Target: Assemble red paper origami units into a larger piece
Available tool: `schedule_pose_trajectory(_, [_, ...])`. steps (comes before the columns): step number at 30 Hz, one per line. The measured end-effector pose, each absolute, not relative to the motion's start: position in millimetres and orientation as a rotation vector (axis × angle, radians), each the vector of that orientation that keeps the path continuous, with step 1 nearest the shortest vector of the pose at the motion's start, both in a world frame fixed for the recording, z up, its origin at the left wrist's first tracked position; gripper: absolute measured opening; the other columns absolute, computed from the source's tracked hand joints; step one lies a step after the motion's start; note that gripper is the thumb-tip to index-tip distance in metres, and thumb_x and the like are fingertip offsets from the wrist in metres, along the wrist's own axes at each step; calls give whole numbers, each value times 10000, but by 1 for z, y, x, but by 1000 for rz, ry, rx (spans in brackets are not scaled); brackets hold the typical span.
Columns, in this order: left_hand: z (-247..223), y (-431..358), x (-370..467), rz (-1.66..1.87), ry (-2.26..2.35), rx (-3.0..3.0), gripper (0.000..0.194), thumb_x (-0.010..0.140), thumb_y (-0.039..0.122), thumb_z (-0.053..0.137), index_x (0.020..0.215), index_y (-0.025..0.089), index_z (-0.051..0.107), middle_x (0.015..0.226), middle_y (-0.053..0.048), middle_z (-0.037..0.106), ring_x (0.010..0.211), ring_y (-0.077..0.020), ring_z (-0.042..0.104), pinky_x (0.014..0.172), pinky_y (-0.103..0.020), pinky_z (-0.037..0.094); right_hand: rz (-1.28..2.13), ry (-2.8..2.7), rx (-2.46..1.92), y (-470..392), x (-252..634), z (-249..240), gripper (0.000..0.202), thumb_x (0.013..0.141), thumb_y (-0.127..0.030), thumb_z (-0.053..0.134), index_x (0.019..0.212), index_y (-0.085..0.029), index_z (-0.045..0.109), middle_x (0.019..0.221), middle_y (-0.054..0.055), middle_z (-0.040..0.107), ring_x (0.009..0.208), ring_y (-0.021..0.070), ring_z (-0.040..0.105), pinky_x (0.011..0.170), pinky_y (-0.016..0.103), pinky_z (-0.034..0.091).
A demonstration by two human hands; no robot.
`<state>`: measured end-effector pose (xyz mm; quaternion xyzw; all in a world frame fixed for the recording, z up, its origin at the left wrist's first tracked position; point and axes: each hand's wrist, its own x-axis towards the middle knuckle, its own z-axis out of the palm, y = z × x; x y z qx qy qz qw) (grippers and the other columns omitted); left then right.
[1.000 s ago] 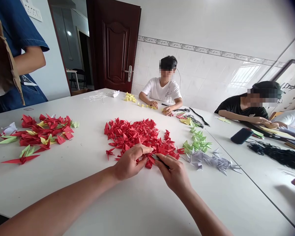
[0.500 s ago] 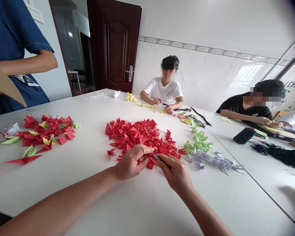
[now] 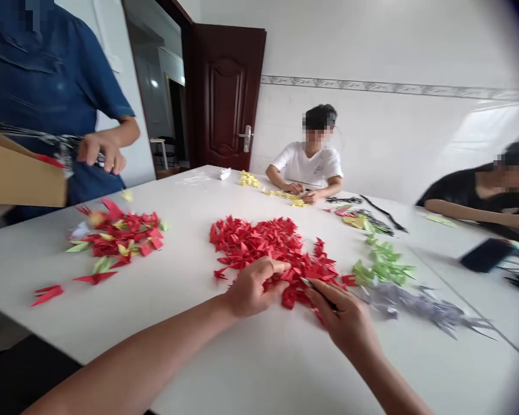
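Note:
My left hand [image 3: 256,288] rests at the near edge of a heap of red paper cranes [image 3: 263,239]. Its thumb and forefinger are curled around a red crane, which the fingers partly hide. Just to the right, my right hand [image 3: 345,311] grips a slim dark-handled tool [image 3: 324,294] with a pale metal tip pointing at the heap. The tool's exact kind cannot be made out. Green paper cranes [image 3: 383,259] and greyish-white paper cranes [image 3: 419,302] lie beyond my right hand.
A mixed pile of cranes [image 3: 127,233] lies left on the white table [image 3: 225,369]. A standing person in blue [image 3: 56,75] holds a cardboard box [image 3: 26,173] beside it. Across sits a person in white [image 3: 311,161] with yellow cranes [image 3: 248,178]; black cords and a dark case [image 3: 486,255] are to the right.
My view has turned left, so everything sits further right. The tool tip has drawn slightly away from my left fingers. The standing person's hand has come into view, and blurred cranes appear above the mixed pile.

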<state>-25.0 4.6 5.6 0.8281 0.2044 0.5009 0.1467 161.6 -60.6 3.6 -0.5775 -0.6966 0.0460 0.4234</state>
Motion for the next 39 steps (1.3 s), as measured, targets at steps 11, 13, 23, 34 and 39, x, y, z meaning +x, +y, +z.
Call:
schedule_pose_trajectory(11, [5, 19, -34, 1543, 700, 2468, 124, 780, 174, 519, 823, 131, 626, 774, -84, 643, 745, -155, 600, 712, -291, 521, 33, -1630, -1613, -55, 176, -13, 473, 725, -584, 499, 955, -227, 709, 929, 55, 709, 815, 246, 659, 642, 271, 521])
schedule_pose_trajectory(13, [7, 22, -37, 1556, 720, 2476, 107, 771, 170, 535, 793, 132, 632, 758, -77, 643, 736, -153, 598, 700, -285, 513, 23, -1601, -1642, -55, 175, -10, 482, 720, -588, 503, 946, -217, 710, 904, 55, 714, 777, 230, 661, 595, 249, 513])
schedule_pose_trajectory(23, [14, 40, -52, 1378, 1111, 2562, 161, 753, 101, 515, 868, 156, 613, 795, -60, 653, 783, -188, 593, 753, -337, 492, 2, -1508, -1841, -50, 191, 13, 454, 708, -541, 554, 995, -214, 682, 767, 32, 708, 648, 194, 640, 572, 264, 486])
schedule_pose_trajectory(34, [12, 55, -67, 1195, 1482, 2538, 329, 678, 25, 430, 832, 183, 673, 856, -46, 650, 866, -207, 571, 798, -351, 492, 17, -1564, -2031, -39, 220, 4, 358, 748, -494, 485, 863, -232, 700, 664, 13, 687, 599, 203, 627, 487, 257, 437])
schedule_pose_trajectory(39, [14, 62, -74, 1262, 1474, 2468, 357, 690, 11, 389, 861, 172, 657, 899, -51, 640, 908, -193, 572, 817, -321, 492, -134, -1500, -1950, -32, 222, -13, 286, 751, -392, 481, 824, -230, 705, 671, 24, 697, 600, 208, 639, 497, 264, 443])
